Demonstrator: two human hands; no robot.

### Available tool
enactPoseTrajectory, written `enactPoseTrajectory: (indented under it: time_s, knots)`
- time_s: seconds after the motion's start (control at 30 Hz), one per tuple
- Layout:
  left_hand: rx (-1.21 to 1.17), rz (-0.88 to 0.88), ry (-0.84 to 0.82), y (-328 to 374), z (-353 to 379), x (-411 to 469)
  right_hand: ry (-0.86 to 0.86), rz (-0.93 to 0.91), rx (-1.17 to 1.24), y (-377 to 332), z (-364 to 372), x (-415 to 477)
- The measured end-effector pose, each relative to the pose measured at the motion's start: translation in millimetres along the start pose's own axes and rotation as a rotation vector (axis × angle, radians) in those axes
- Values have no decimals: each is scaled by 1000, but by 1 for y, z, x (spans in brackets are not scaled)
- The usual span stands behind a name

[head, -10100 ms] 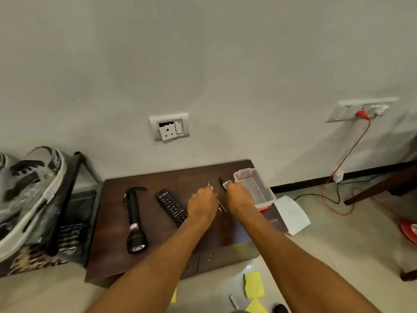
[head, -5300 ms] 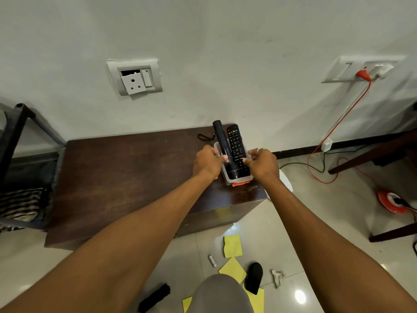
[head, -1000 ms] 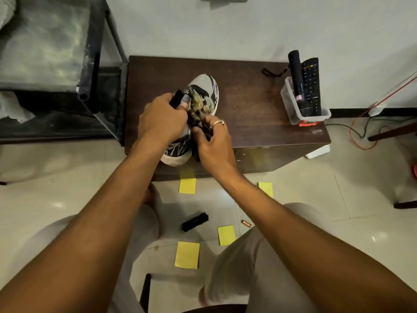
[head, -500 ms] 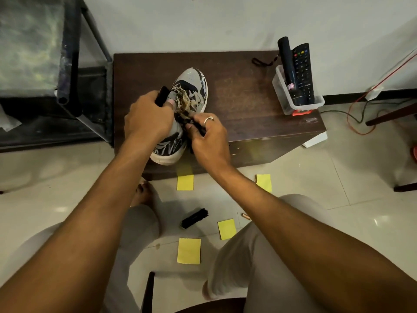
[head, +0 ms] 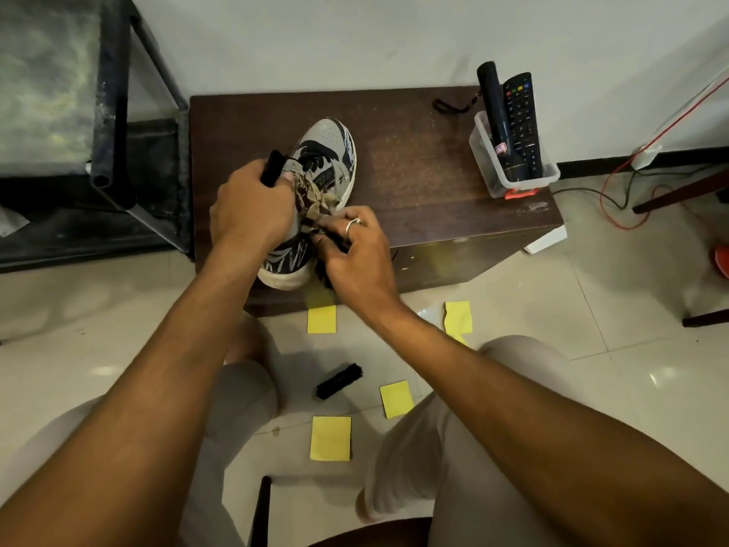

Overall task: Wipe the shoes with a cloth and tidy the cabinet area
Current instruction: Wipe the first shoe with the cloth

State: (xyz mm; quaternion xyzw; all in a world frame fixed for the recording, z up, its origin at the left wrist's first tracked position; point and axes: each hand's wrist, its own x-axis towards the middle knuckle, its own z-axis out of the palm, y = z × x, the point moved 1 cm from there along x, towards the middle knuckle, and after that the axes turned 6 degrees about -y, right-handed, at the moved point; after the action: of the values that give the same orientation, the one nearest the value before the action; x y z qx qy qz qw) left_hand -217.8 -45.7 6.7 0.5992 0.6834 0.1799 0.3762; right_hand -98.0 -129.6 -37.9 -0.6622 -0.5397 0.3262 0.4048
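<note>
A grey and black patterned shoe (head: 331, 148) lies on the dark wooden cabinet top (head: 426, 167), toe toward the wall, heel over the front edge. My left hand (head: 252, 207) grips the shoe's collar and black tongue from the left. A tan and black patterned cloth (head: 317, 201) is bunched at the shoe's opening. My right hand (head: 355, 250), with a ring, is shut on that cloth against the shoe's right side. The heel part of the shoe is hidden by both hands.
A clear plastic box (head: 509, 167) at the cabinet's right end holds a black torch (head: 495, 120) and a remote (head: 522, 120). A black metal rack (head: 118, 112) stands left. Yellow notes (head: 330, 438) and a black brush (head: 339, 380) lie on the tiled floor. Cables (head: 623, 199) trail right.
In the last second my right hand has shifted a little lower along the shoe's side with the cloth. Earlier the torch and remote were set in the box and the shoe came onto the cabinet.
</note>
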Motion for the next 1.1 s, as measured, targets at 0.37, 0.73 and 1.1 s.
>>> enactPoseTrajectory:
  time_s: [0.37, 0.73, 1.1]
  knots:
    - [0, -7, -8, 0, 0, 0, 116, 16, 7, 0, -4, 27]
    - [6, 13, -11, -2, 1, 1, 49, -154, -87, -3, -12, 44]
    - [28, 2, -20, -1, 2, 1, 0, -156, -133, 2, -20, 61]
